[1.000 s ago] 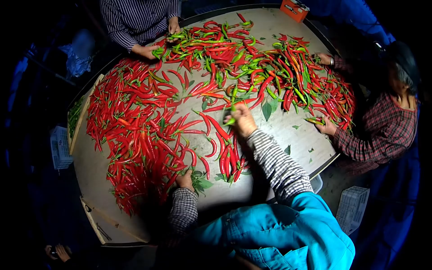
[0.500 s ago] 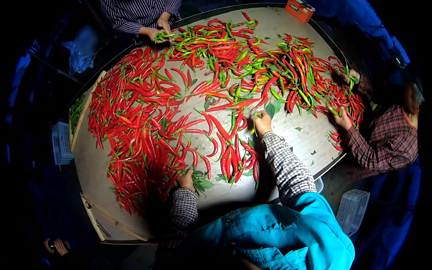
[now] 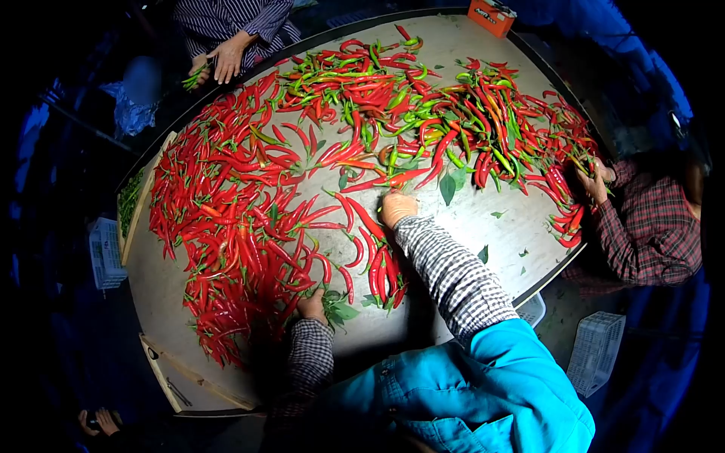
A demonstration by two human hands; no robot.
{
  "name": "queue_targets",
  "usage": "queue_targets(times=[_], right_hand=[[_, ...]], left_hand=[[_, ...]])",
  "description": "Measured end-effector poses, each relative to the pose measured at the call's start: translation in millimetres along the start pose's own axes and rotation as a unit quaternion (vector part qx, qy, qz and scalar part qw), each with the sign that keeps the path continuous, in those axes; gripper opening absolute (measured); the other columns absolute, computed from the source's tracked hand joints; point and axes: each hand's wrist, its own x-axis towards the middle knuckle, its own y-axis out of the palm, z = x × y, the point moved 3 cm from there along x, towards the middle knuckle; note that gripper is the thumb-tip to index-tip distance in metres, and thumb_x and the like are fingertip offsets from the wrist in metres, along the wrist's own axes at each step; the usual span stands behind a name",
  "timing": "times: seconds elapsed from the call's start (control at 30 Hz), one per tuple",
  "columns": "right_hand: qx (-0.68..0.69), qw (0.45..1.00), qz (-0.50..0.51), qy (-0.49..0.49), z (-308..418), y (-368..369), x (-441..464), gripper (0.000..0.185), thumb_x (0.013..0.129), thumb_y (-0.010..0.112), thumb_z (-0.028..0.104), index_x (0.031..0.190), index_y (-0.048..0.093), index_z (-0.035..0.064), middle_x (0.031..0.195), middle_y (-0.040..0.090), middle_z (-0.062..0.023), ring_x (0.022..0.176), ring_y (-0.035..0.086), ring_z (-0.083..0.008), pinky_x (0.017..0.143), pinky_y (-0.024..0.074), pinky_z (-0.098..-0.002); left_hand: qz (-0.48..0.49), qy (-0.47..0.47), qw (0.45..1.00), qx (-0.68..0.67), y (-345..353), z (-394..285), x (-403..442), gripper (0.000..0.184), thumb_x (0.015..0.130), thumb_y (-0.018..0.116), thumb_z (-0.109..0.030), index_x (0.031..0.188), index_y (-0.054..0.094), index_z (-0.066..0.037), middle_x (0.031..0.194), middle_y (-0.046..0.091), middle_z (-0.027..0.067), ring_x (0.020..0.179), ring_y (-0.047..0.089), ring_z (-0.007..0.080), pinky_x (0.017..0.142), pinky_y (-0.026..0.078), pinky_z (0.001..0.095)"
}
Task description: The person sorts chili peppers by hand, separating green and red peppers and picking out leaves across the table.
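Observation:
My right hand (image 3: 398,209) is closed just above the small group of red chilies (image 3: 383,273) near the middle of the table; its curled fingers hide what they hold. Closed too, my left hand (image 3: 312,306) rests low on the table at the right edge of the large red chili pile (image 3: 242,241). Green leaves (image 3: 337,308) lie against its right side, and its grip is too hidden to name. Mixed green and red chilies (image 3: 430,124) spread beyond my right hand, with a loose leaf (image 3: 448,189) nearby.
Across the table (image 3: 513,264), one person's hands (image 3: 230,57) hold green chilies off its far-left edge. At the right, a co-worker's hands (image 3: 596,181) are together at the pile. An orange box (image 3: 492,16) stands at the far edge; crates (image 3: 596,351) sit below both sides.
My right hand has moved left from the leaf side to above the small chili group. My left hand stays put. The far person's hands moved left off the table; the co-worker's hands came together.

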Motion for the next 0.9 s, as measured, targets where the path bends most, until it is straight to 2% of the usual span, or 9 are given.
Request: queue_targets(times=[0.13,0.23,0.33,0.37,0.43,0.47,0.6,0.67,0.9], right_hand=[[0.003,0.996,0.004,-0.088,21.8,10.7,-24.8,0.022,0.071,0.059,0.023,0.089,0.065,0.0114,0.095,0.062,-0.0148,0.084,0.061,-0.0289,0.074,0.0488,-0.0386],[0.226,0.965,0.047,-0.125,38.5,-2.9,-48.2,0.025,0.071,0.063,0.023,0.094,0.065,0.0160,0.090,0.063,-0.0145,0.086,0.059,-0.0331,0.078,0.0467,-0.0382],[0.485,0.858,0.078,-0.152,32.3,7.9,-35.3,0.026,0.072,0.066,0.019,0.094,0.063,0.0040,0.078,0.063,-0.0114,0.073,0.059,-0.0213,0.072,0.0471,-0.0314],[0.533,0.837,0.088,-0.089,22.0,-6.9,-36.6,0.025,0.075,0.064,0.017,0.093,0.060,0.0003,0.078,0.061,-0.0087,0.069,0.056,-0.0161,0.067,0.0473,-0.0277],[0.740,0.666,0.093,-0.003,-5.2,-12.1,-14.3,0.012,0.079,0.056,0.003,0.091,0.056,0.0049,0.073,0.058,-0.0063,0.066,0.061,-0.0198,0.058,0.0522,-0.0334],[0.753,0.652,0.070,0.042,-19.9,-29.6,-11.0,0.012,0.075,0.060,0.004,0.086,0.054,0.0046,0.074,0.058,-0.0068,0.063,0.057,-0.0169,0.054,0.0475,-0.0283],[0.515,0.841,-0.155,0.058,-91.4,-11.2,49.7,0.033,0.069,0.060,0.004,0.102,0.056,0.0013,0.090,0.063,-0.0142,0.084,0.061,-0.0242,0.071,0.0476,-0.0311],[0.339,0.935,-0.106,-0.011,-99.4,11.1,59.3,0.048,0.066,0.061,0.007,0.114,0.052,0.0044,0.097,0.062,-0.0167,0.090,0.060,-0.0268,0.078,0.0459,-0.0314],[0.138,0.966,0.139,-0.170,-40.4,-10.3,-33.4,0.073,0.068,0.060,0.011,0.132,0.027,0.0053,0.093,0.059,-0.0241,0.089,0.056,-0.0396,0.079,0.0458,-0.0395]], left_hand=[[0.006,0.012,1.000,-0.009,1.8,-5.3,-2.2,0.043,0.066,0.065,0.005,0.107,0.051,0.004,0.102,0.056,0.0085,0.087,0.055,0.0208,0.078,0.044,0.0319],[0.004,-0.018,1.000,-0.015,0.6,-0.4,0.5,0.043,0.067,0.063,0.006,0.108,0.051,0.003,0.103,0.056,0.0085,0.089,0.055,0.0211,0.079,0.043,0.0318],[0.000,-0.028,0.999,-0.018,1.4,-3.7,-2.1,0.046,0.068,0.062,0.007,0.111,0.049,0.003,0.106,0.055,0.0090,0.092,0.054,0.0213,0.081,0.043,0.0316],[-0.001,-0.022,1.000,-0.013,1.6,-6.1,-3.8,0.047,0.068,0.062,0.007,0.113,0.048,0.003,0.108,0.054,0.0094,0.094,0.053,0.0214,0.082,0.042,0.0315],[0.005,-0.028,0.999,-0.015,1.2,-5.2,-2.8,0.048,0.068,0.062,0.007,0.114,0.048,0.002,0.110,0.054,0.0096,0.096,0.053,0.0217,0.083,0.042,0.0318],[0.012,-0.033,0.999,-0.018,0.7,-3.9,-2.2,0.050,0.068,0.062,0.007,0.115,0.047,0.002,0.112,0.053,0.0099,0.097,0.052,0.0219,0.084,0.041,0.0320],[0.015,0.009,0.999,-0.027,-0.8,6.4,10.0,0.051,0.068,0.063,0.007,0.116,0.047,0.002,0.113,0.052,0.0098,0.098,0.051,0.0227,0.085,0.041,0.0326],[-0.019,0.039,0.999,-0.003,0.6,0.7,1.8,0.037,0.070,0.058,0.008,0.106,0.053,0.001,0.099,0.057,0.0062,0.085,0.056,0.0201,0.076,0.045,0.0310],[0.017,-0.042,0.999,-0.003,1.1,-4.5,-3.0,0.044,0.071,0.060,0.005,0.113,0.049,0.003,0.108,0.055,0.0104,0.093,0.054,0.0218,0.078,0.045,0.0312]])
